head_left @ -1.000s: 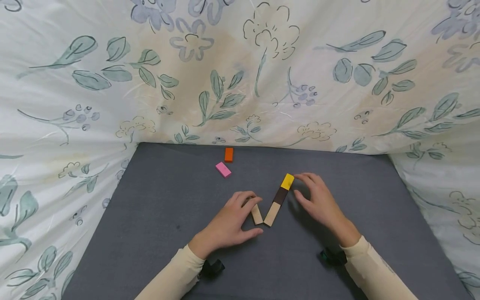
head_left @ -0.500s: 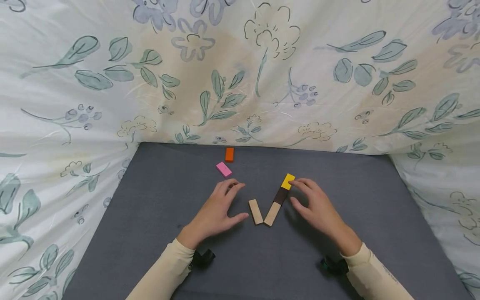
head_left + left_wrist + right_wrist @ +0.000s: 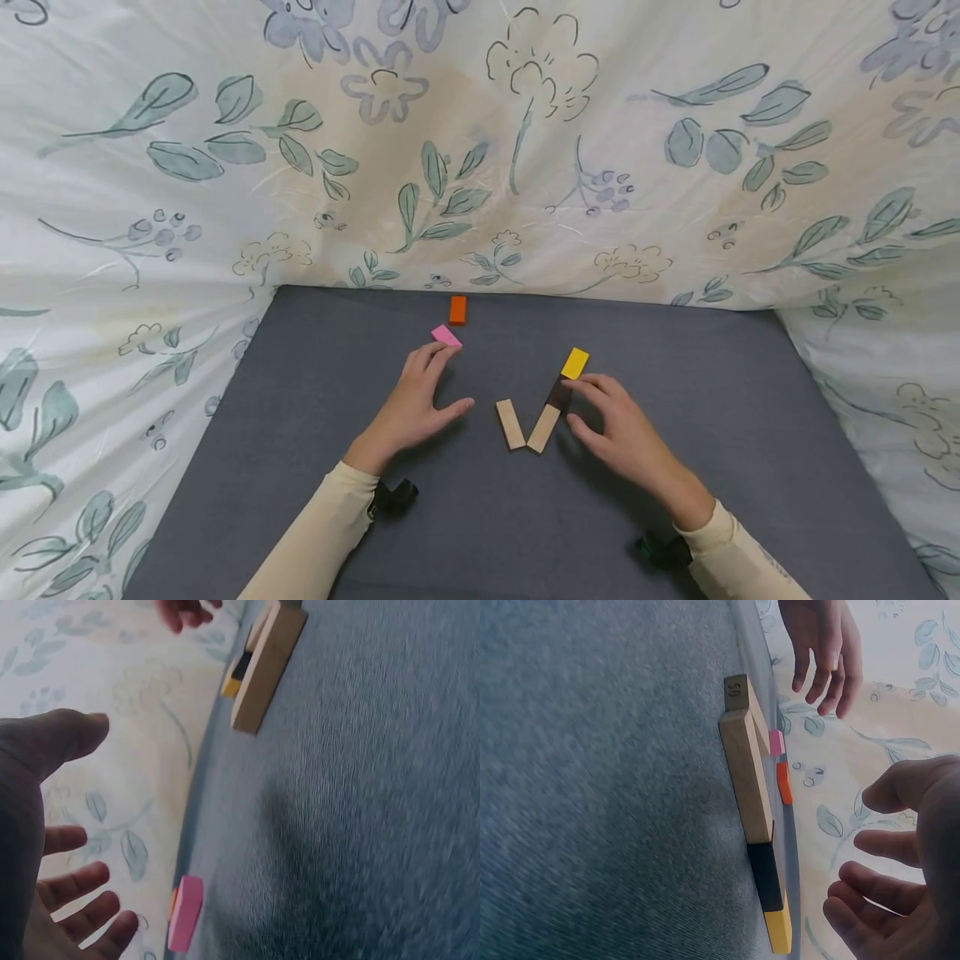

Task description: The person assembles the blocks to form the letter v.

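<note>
My left hand (image 3: 408, 410) hovers just in front of the pink block (image 3: 446, 335), its fingers loosely extended and holding nothing; in the head view they cover the block's near edge. Over the dark brown block (image 3: 557, 394) is my right hand (image 3: 628, 432), fingers relaxed and thumb apart, also without anything in it. That dark block lies end to end between the yellow block (image 3: 575, 363) and a plain wooden block (image 3: 543, 429), forming a slanted row. A second wooden block (image 3: 511, 425) leans the other way, so their near ends meet in a V. The right wrist view shows the number-stamped end (image 3: 736, 691) of one.
An orange block (image 3: 458, 310) lies beyond the pink one, near the back edge of the dark grey table (image 3: 315, 392). White floral cloth (image 3: 480, 150) hangs behind and along both sides. Each wrist carries a small black camera.
My left hand has left the left wooden block and moved away to the far left, reaching the pink block. My right hand has slid nearer, from the yellow block to the dark one.
</note>
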Tool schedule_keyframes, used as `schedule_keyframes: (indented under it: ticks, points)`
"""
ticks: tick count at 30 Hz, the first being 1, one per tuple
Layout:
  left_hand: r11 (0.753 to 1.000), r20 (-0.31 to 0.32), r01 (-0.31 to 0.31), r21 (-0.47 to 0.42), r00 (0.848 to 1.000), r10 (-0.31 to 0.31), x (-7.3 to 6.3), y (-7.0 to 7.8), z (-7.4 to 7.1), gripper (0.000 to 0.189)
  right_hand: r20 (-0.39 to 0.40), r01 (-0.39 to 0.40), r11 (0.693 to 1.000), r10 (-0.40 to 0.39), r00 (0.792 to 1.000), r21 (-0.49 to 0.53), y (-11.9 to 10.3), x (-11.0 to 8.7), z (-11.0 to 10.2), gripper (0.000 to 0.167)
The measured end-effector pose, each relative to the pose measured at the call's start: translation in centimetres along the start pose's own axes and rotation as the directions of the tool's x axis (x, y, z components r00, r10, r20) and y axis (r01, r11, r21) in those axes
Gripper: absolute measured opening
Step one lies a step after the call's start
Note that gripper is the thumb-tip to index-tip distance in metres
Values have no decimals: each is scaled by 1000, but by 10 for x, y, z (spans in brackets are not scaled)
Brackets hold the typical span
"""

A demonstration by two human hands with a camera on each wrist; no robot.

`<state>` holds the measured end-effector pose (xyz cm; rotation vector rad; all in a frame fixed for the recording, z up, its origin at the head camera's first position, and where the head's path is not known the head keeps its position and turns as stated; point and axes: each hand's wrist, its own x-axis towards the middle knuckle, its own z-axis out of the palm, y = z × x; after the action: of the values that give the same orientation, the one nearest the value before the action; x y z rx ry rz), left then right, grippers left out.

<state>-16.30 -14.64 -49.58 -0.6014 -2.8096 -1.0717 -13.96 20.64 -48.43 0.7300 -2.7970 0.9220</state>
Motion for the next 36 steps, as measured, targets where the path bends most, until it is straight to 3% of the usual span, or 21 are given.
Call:
schedule_keyframes:
  ticks: [8, 15, 36]
  points:
    - [990, -38, 117, -78, 992, -120, 9, -15, -10, 86, 0, 40, 999, -40, 999, -16, -7, -4, 3, 47]
    - [979, -32, 195, -66, 980, -197, 17, -20, -17, 89, 2, 83, 996, -83, 997, -20, -13, -8, 4, 45]
    - [965, -36, 241, -104, 969, -246, 35, -40, -16, 88, 18, 197, 980, -197, 980, -24, -27, -17, 21, 45]
